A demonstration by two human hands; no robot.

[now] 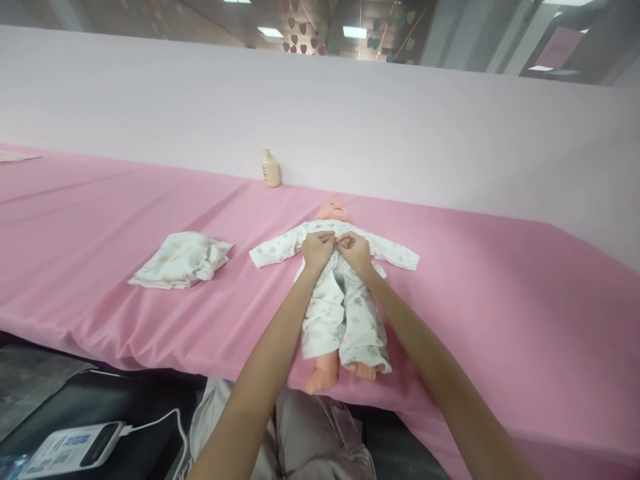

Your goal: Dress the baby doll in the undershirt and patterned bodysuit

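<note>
A baby doll [334,211] lies on its back on the pink tablecloth [500,300], head away from me, bare feet at the near edge. It wears a white printed romper [345,320] with sleeves spread out. My left hand [317,248] and my right hand [354,251] rest side by side on the doll's chest, fingers curled and pinching the front of the romper where its two sides meet.
A folded white printed cloth [181,260] lies left of the doll. A small cream pump bottle [271,169] stands at the back against the pale wall. Below the table edge at the lower left sits a white device [70,448] with a cable.
</note>
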